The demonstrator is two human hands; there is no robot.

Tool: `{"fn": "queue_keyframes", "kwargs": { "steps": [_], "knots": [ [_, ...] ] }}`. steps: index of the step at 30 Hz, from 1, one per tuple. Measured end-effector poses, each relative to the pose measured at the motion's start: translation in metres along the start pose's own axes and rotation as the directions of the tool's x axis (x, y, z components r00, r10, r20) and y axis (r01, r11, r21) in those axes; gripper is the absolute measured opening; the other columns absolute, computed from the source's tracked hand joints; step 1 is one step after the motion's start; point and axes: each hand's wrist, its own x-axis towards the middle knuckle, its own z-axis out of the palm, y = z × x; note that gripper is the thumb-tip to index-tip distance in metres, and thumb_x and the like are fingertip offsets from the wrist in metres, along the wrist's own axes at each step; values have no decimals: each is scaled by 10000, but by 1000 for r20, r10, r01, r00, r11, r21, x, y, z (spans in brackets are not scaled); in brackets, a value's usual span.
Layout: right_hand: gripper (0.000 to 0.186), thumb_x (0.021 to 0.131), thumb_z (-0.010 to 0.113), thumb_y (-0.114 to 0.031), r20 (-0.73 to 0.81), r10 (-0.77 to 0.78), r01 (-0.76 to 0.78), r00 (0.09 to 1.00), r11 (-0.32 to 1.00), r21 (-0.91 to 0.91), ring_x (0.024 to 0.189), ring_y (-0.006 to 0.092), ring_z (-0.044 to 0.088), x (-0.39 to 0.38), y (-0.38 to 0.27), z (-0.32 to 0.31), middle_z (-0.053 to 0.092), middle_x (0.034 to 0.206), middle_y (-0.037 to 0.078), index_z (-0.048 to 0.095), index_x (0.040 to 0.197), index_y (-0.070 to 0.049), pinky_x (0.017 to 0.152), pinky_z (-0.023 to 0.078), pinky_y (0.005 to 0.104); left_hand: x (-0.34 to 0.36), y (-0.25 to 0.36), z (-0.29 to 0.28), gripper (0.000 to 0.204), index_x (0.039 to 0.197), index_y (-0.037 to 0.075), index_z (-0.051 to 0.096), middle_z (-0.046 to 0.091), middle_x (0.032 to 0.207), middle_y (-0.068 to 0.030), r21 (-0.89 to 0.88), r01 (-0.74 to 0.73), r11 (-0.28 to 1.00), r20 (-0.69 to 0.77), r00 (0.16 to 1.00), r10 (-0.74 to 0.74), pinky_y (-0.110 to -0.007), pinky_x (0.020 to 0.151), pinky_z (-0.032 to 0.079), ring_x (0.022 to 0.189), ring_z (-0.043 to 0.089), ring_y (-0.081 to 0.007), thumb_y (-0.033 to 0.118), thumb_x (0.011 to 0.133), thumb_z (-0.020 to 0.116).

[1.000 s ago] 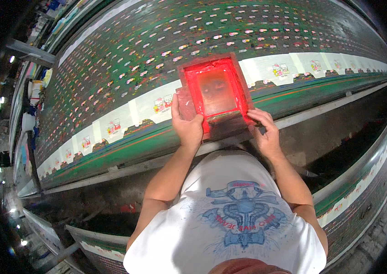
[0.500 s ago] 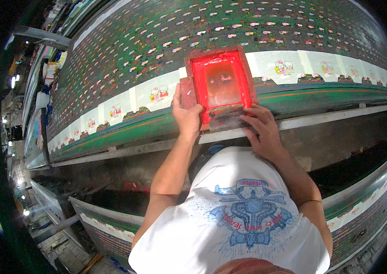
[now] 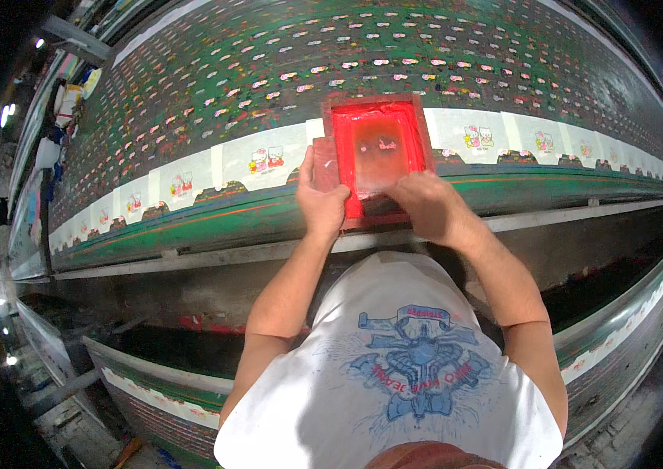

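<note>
A small screen-printing frame (image 3: 423,129) with red-inked inner walls lies over the row of white printed pieces on the long table. Its mesh (image 3: 382,156) shows a small printed pattern under a reddish film. My left hand (image 3: 322,205) grips the reddish block at the frame's left side, thumb on top and fingers along the outer edge. Over the near right corner is my right hand (image 3: 433,207), its fingers curled down into the frame by the dark strip at the near end. Motion blurs this hand a little, and whatever it grips is hidden beneath it.
White pieces with cartoon prints (image 3: 267,160) run along the near edge of the green table (image 3: 331,74), which carries many small ink marks. A pale rail (image 3: 269,252) borders it before me. Another long table (image 3: 167,391) stands behind me, and clutter (image 3: 69,102) lies far left.
My right hand has moved from the frame's near right corner inward over its near end, and its fingers have curled. My left hand keeps its hold, and the view has shifted slightly.
</note>
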Motion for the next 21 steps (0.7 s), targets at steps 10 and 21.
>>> {"fn": "queue_keyframes", "kwargs": {
  "steps": [10, 21],
  "knots": [
    [442, 913, 701, 53, -134, 107, -115, 985, 992, -53, 1264, 436, 715, 87, 69, -5, 784, 1277, 207, 754, 1344, -28, 1118, 559, 538, 9, -21, -11, 1032, 1749, -77, 368, 502, 1748, -222, 10, -28, 1000, 52, 998, 27, -426, 1345, 410, 1599, 523, -311, -131, 795, 757],
    [548, 884, 724, 19, -212, 68, -97, 975, 987, -129, 1172, 384, 730, 69, 46, 17, 785, 1218, 156, 782, 1411, -120, 1001, 554, 533, 10, -31, -13, 882, 1769, -52, 311, 575, 1669, -214, -269, 29, 963, 69, 998, -11, -430, 1271, 500, 1502, 608, -291, -194, 972, 659]
  ]
}}
